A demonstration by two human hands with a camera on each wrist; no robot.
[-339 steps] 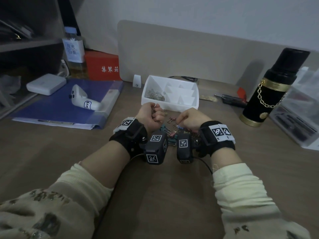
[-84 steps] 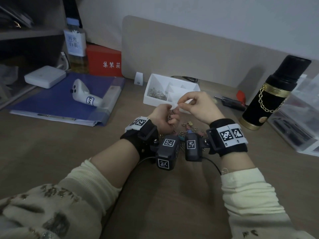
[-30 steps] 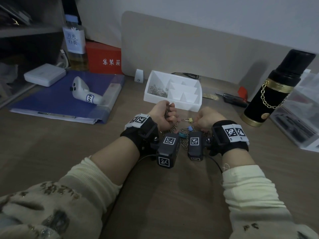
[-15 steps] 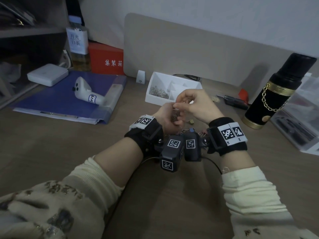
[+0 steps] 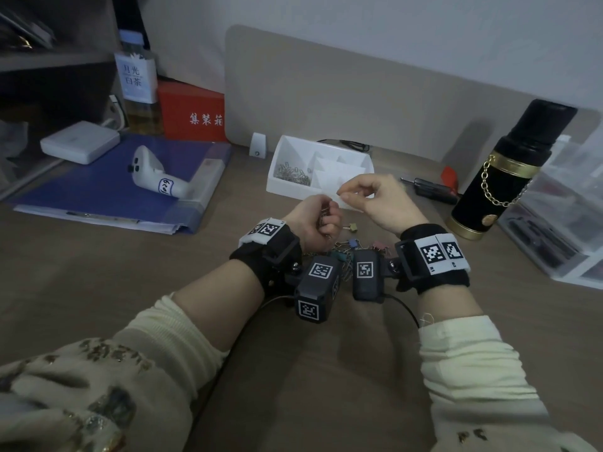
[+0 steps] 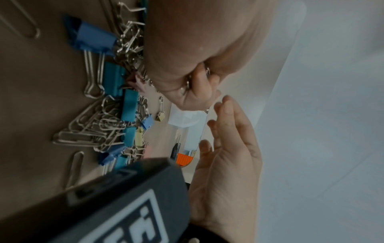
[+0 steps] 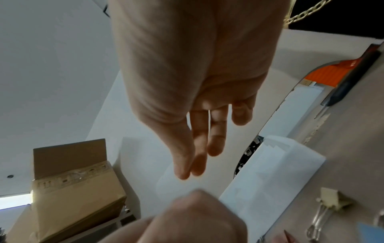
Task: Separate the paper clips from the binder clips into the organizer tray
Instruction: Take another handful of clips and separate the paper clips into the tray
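My left hand is a fist just in front of the white organizer tray, and it grips a bunch of silver paper clips. My right hand hovers beside it on the right. Its fingers are nearly straight, thumb and forefinger tips close together, and I see nothing between them. The tray's left compartment holds paper clips. The mixed pile lies under both wrists, with loose paper clips and blue binder clips. A small gold binder clip lies apart, nearer the tray.
A black flask with a gold chain stands on the right beside clear plastic drawers. A dark screwdriver lies right of the tray. On the left are a blue folder with a white controller, and a red box.
A second ago my right hand was down at the pile. It rose to the left fist, and has now drawn slightly away to the right. The left fist keeps its clips.
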